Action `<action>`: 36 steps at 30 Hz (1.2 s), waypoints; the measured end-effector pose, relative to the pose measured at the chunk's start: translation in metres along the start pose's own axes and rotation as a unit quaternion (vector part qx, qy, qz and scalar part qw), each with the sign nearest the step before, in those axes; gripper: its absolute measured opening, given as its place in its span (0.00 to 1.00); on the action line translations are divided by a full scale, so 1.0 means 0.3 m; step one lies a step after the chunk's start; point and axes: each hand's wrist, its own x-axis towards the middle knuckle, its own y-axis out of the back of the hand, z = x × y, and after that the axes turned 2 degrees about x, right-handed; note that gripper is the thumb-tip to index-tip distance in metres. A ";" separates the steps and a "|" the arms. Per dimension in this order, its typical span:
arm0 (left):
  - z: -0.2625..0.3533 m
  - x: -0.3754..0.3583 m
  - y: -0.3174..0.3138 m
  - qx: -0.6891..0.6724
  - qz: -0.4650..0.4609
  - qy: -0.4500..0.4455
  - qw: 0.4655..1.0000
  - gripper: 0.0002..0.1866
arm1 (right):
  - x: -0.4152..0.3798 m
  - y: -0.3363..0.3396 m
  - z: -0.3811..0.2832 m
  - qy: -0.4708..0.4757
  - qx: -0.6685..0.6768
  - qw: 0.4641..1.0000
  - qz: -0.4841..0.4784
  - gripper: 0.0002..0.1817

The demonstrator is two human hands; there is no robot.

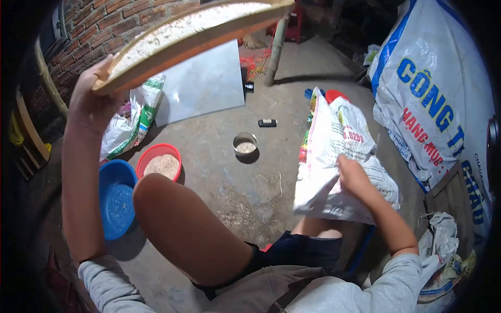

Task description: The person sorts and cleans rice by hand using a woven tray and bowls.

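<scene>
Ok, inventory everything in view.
Tray: 1, tan, upper left
Held sack: 1, white, right
Big sack: 1+, white, far right
Left sack: 1, white, left
Crumpled sacks: uncountable, whitish, lower right
Blue basin: 1, blue, left
Red basin: 1, red, left
Pot: 1, silver, centre
Black objects: 2, black, beyond pot
Board: 1, white, upper centre
Poles: 2, tan, background
Wall: 1, reddish, upper left
Sleeves: 2, grey, bottom
Legs: 2, bare, bottom
Left grip: 1, bare, on tray
Right grip: 1, bare, on held sack
</scene>
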 end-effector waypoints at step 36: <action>-0.489 0.294 0.050 0.051 0.017 0.070 0.996 0.22 | 0.440 -0.692 0.380 -0.087 0.023 0.918 -0.386 0.35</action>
